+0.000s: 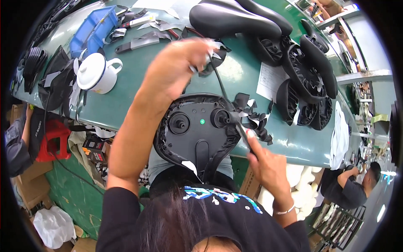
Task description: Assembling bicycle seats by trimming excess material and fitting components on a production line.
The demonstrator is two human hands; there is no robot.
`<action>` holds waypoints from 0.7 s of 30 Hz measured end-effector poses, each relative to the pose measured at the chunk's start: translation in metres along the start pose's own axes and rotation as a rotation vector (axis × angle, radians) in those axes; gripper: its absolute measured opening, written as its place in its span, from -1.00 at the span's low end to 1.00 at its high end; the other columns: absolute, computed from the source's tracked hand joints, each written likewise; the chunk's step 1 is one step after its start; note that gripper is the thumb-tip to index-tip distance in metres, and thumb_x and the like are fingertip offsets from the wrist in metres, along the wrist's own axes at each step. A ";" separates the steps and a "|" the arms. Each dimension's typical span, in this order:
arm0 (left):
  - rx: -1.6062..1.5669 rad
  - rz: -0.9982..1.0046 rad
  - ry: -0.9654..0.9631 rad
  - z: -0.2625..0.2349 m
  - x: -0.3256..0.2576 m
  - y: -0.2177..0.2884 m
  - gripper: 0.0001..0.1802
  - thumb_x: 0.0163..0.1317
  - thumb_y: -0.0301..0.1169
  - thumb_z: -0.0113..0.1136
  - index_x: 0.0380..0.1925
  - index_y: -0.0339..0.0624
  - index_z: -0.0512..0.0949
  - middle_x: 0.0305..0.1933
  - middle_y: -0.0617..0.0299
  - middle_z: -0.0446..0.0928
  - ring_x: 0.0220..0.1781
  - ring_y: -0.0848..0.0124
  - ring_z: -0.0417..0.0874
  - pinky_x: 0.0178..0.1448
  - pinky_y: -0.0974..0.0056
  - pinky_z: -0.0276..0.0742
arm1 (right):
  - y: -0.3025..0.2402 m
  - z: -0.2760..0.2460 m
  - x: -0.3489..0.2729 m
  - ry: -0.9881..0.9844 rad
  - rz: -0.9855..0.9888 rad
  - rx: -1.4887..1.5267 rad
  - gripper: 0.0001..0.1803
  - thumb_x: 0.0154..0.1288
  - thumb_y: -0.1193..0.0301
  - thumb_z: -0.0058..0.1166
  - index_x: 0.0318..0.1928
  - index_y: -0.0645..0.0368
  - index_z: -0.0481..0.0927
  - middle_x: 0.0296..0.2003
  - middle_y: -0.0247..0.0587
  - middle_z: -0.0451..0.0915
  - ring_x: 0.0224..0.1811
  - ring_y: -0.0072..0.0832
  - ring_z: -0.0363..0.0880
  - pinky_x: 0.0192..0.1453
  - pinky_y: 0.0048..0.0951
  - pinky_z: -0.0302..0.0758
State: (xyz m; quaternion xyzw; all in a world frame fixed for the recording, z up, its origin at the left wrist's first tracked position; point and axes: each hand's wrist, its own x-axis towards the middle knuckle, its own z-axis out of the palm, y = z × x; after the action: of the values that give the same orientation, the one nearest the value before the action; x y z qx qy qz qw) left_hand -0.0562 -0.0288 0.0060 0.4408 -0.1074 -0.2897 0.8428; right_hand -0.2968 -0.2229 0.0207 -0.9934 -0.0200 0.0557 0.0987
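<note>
"Grip of the left hand?"
"It is blurred, but closed on a long, thin black strip."
"And the right hand?"
"Placed at the strip's lower end; closure cannot be told."
"The broad black bicycle saddle?"
"Laid underside up beneath the strip, at the near edge of the glossy green table."

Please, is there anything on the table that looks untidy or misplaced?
Yes. Curled black scraps lie scattered right of the upturned saddle, which looks untidy. The lidded white mug seems out of place on a worktable. No spill is visible.
</note>
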 end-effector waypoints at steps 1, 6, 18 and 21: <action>-0.159 0.148 0.136 0.011 -0.001 0.011 -0.83 0.20 -0.38 0.17 -0.45 -0.28 0.57 -0.50 0.27 0.47 -0.39 0.43 0.44 -0.12 0.29 0.35 | -0.003 0.009 -0.012 0.051 0.043 0.136 -0.34 0.23 0.33 0.14 0.34 -0.06 0.25 -0.59 -0.15 0.53 -0.64 -0.17 0.51 -0.59 -0.22 0.34; -0.385 0.725 0.327 -0.002 -0.018 0.018 -0.70 0.33 -0.34 0.08 -0.59 -0.12 0.33 -0.54 0.32 0.33 -0.37 0.44 0.39 -0.11 0.22 0.33 | -0.048 0.026 -0.053 -0.003 0.621 1.050 -0.39 0.34 0.40 0.03 0.35 0.06 0.17 -0.43 -0.08 0.64 -0.62 -0.35 0.56 -0.47 -0.36 0.48; 1.509 0.429 0.507 -0.002 -0.091 -0.004 -0.70 0.07 -0.18 0.34 -0.29 -0.12 0.62 -0.26 0.19 0.56 -0.28 0.24 0.56 -0.05 0.21 0.39 | -0.025 0.049 0.053 0.354 0.151 0.968 -0.16 0.11 0.40 0.29 0.34 0.27 0.11 0.07 -0.05 0.48 0.11 -0.38 0.47 0.19 -0.41 0.37; 1.523 0.455 -0.418 0.017 -0.101 -0.006 -0.72 -0.05 -0.26 0.39 -0.30 -0.04 0.65 -0.32 0.27 0.53 -0.21 0.28 0.53 -0.08 0.17 0.37 | -0.019 0.036 0.079 0.330 0.169 0.939 -0.25 0.09 0.38 0.32 0.24 0.25 0.23 -0.07 -0.15 0.50 -0.12 -0.45 0.50 0.03 -0.43 0.46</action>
State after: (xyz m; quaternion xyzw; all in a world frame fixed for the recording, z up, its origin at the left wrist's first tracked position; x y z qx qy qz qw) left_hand -0.1478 0.0157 0.0184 0.7963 -0.5162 -0.0356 0.3135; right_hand -0.2229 -0.1933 -0.0189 -0.8357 0.1034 -0.0910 0.5317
